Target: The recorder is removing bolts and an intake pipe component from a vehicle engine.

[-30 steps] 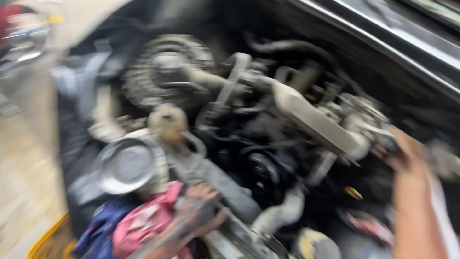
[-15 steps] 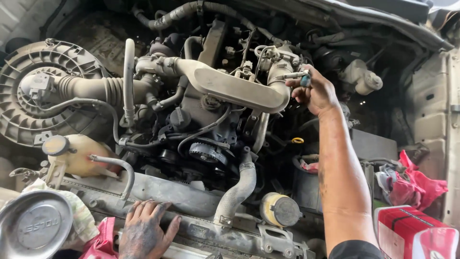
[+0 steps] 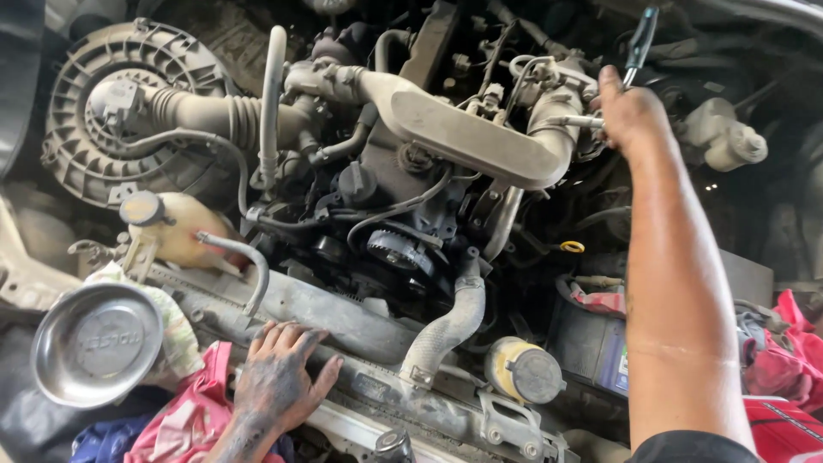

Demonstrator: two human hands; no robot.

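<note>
right hand (image 3: 630, 111): gripping a dark-handled tool (image 3: 640, 41) up by the intake pipe (image 3: 467, 133)
left hand (image 3: 279, 377): flat, fingers spread on the front crossmember (image 3: 343, 313)

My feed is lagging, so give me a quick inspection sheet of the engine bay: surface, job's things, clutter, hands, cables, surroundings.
Surface: dusty front crossmember, bearing the left hand.
Job's things: dark-handled tool in the right hand, its metal end at the intake pipe.
Clutter: round metal tray on a pale cloth; pink rag beside the left hand; red rags at right.
Hands: left hand flat, fingers spread, holding nothing; right hand closed on the tool.
Cables: black hoses cross the engine; grey radiator hose at front.
Surroundings: fan shroud, coolant bottle, battery.
</note>
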